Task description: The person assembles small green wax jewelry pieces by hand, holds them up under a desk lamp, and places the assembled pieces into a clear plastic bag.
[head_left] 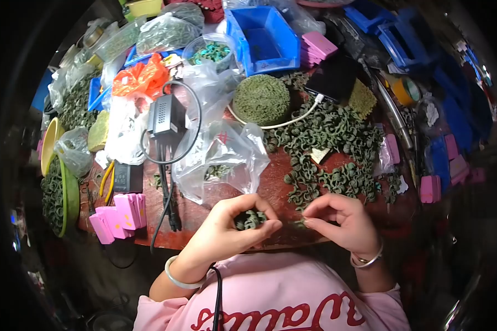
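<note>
Curled round several small green curly pieces [250, 219], my left hand [234, 227] is closed near the table's front edge, its thumb and fingertips pressed together. To its right, my right hand [342, 220] pinches at a tiny green piece [302, 222], which is too small and blurred to make out well. The two hands are apart. A wide pile of dark green curly pieces [342, 132] spreads over the red table [262, 187] beyond my right hand. A clear plastic bag [221, 160] lies just beyond my left hand.
A round green textured block [261, 100] stands mid-table beside a dark phone [332, 77] with a white cable. A black power adapter [165, 116] and pink blocks [121, 216] are at left. Blue bins [263, 41] stand at the back; metal tools [392, 110] lie at right.
</note>
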### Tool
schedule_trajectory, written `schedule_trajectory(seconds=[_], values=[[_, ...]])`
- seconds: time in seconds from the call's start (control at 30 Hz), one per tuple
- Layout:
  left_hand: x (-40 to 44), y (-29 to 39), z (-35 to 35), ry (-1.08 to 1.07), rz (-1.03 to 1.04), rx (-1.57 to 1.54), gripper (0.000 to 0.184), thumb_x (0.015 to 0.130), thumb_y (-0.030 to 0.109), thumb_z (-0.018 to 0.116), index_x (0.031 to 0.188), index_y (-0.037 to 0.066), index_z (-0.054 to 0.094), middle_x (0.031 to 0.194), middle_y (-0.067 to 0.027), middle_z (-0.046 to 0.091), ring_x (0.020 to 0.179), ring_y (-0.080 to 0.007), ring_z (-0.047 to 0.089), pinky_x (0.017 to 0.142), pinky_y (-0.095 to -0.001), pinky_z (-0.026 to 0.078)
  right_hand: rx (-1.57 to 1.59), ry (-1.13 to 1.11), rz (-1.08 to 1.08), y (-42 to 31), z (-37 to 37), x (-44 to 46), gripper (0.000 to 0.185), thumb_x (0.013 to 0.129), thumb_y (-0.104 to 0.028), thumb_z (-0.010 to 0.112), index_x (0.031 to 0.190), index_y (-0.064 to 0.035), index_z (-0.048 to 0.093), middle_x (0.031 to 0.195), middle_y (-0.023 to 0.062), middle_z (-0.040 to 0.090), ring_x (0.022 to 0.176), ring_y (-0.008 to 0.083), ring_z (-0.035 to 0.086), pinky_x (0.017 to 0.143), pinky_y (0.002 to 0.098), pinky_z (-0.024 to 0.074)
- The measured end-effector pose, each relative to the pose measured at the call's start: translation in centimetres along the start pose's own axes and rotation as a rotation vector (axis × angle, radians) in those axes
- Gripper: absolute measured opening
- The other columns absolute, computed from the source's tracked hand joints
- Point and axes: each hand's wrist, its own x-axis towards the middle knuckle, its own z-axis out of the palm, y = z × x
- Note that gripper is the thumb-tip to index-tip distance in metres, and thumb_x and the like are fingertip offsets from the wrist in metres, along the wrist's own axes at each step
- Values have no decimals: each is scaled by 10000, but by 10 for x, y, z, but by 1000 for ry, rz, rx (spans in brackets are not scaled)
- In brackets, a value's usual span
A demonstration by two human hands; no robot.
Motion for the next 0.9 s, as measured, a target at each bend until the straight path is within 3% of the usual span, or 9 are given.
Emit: schedule_trajectory(seconds=[0.1,0.23,0.33,0.47,0.53,0.7,0.77,0.83,0.9], values=[[-1,-5,2,-1,-143,-161,105,839,107,693,853,51,605,663,12,585,530,-26,508,450,-160,372,-236,70,-98,0,0,8,111,807,15,652,915,-12,641,895,73,641,795,110,644,667,214,530],[-1,-9,4,-28,-169,-618,90,879,55,581,843,18,507,699,-82,513,499,-83,425,398,-180,294,-825,605,-354,-5,-24,41,80,788,-60,673,790,-36,597,753,80,564,598,221,599,526,324,465],[-4,-2,2,-50,-139,-682,89,890,59,552,841,19,489,721,-91,493,500,-77,405,393,-171,268,-1147,624,-353,5,-43,53,94,777,-69,688,793,-48,597,757,75,561,590,228,592,524,334,459],[-5,-1,1,-58,-129,-689,90,893,63,546,844,20,484,724,-91,483,506,-71,397,391,-168,257,-1136,633,-367,5,-42,52,96,763,-56,694,775,-44,600,739,75,566,571,223,578,517,341,451],[-4,-1,0,-56,-128,-692,90,893,64,547,844,20,485,722,-90,483,505,-71,398,394,-172,266,-870,577,-292,-7,-39,41,101,759,-47,695,740,-39,596,696,72,561,555,216,564,506,335,441],[0,2,1,-1,-93,-607,82,876,48,579,863,7,510,733,-90,526,510,-71,420,421,-184,303,-809,519,-218,-30,-23,20,64,801,-58,687,793,-20,637,658,31,566,562,108,537,515,230,410],[-1,22,3,38,-15,-508,121,862,52,614,949,0,549,749,-43,540,522,-45,417,425,-177,289,123,298,-17,-54,1,20,75,838,-61,674,858,8,658,732,1,621,634,43,529,571,181,395],[1,36,5,108,27,-513,187,836,85,691,996,62,597,718,14,586,535,-14,491,427,-142,307,359,202,13,-69,21,25,95,856,-55,661,920,15,665,790,-11,635,696,26,534,611,156,385],[2,38,3,142,112,-559,204,849,58,651,1033,26,570,763,-5,541,532,-31,421,420,-172,271,433,90,-31,-74,35,34,104,867,-54,648,943,15,665,790,-17,631,696,21,529,611,151,383]])
